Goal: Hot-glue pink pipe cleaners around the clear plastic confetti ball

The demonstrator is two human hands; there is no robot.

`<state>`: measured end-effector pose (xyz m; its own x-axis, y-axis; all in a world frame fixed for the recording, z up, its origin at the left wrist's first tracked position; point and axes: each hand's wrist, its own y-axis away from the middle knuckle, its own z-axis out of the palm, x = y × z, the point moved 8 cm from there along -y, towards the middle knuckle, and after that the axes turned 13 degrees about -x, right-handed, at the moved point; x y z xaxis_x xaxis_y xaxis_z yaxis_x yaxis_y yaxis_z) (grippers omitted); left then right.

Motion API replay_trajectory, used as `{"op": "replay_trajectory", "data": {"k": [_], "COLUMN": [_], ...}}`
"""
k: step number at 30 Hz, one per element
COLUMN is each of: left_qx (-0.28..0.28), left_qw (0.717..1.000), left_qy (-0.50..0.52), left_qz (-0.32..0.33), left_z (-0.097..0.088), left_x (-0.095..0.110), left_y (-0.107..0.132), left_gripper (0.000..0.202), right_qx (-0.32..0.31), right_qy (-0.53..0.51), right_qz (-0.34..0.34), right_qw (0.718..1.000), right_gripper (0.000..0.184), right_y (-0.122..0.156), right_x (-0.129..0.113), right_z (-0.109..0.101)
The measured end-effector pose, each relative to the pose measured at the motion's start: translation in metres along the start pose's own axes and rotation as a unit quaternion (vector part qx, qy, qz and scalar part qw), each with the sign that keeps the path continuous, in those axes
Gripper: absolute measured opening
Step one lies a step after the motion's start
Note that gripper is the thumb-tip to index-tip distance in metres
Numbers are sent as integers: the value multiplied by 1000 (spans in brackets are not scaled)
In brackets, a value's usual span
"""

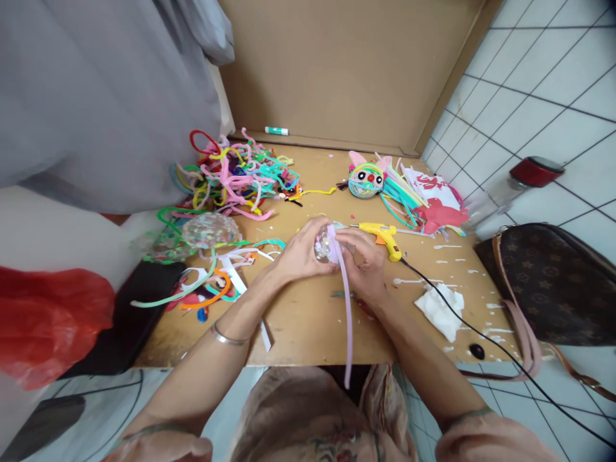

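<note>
My left hand (301,253) and my right hand (366,260) meet over the middle of a brown board (308,327). Together they grip a small clear ball (323,247) with glittery bits inside. A lilac pipe cleaner (346,308) runs over the ball between my fingers and hangs down toward my lap. Both hands are closed round the ball and the pipe cleaner. A thin bangle sits on my left wrist.
A yellow glue gun (382,235) lies right of my hands, its black cord (481,333) trailing off the board. A heap of coloured pipe cleaners (235,176) lies at the back left, a decorated ball with a face (366,179) at the back right. A brown handbag (553,282), a tissue (443,311) and a jar (510,186) lie to the right.
</note>
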<state>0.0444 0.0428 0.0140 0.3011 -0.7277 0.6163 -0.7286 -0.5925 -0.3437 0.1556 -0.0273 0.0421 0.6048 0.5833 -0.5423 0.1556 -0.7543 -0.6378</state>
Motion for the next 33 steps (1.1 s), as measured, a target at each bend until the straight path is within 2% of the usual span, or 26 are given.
{"op": "replay_trajectory", "data": {"k": [6,8,11,16,18,22,23,24,25,29,33], "left_qx": [3,4,2,2,3,3,3,3,2,4,4], "left_qw": [1000,1000,1000,999,999,999,999,999,999,999,999], "left_qy": [-7,-10,-16,-25,-22,-12,-10,-9,-8,-9,-9], "left_qz": [-13,-18,-25,-35,-36,-39,-38,-37,-33,-41,-40], "left_z": [1,1,0,-1,-1,0,0,0,0,-1,-2], "left_x": [-2,-3,-5,-4,-4,-4,-4,-5,-5,-7,-5], "left_y": [1,1,1,1,1,1,1,0,0,0,1], "left_gripper": [73,74,76,76,76,77,76,76,77,77,76], "right_qx": [17,21,12,-13,-48,-56,-60,-65,-69,-70,-42], "right_qy": [62,91,172,332,394,503,512,507,488,342,284], "right_qz": [27,48,93,198,256,335,341,336,321,187,104], "right_qw": [998,994,981,922,881,794,786,791,809,918,952], "right_gripper": [20,21,25,30,33,42,43,42,41,30,40], "right_y": [0,10,42,112,132,145,144,141,138,115,79], "right_x": [-6,-10,-18,-17,-5,9,9,7,4,-25,-36], "right_z": [-10,-16,-25,-44,-56,-84,-87,-87,-83,-56,-40]}}
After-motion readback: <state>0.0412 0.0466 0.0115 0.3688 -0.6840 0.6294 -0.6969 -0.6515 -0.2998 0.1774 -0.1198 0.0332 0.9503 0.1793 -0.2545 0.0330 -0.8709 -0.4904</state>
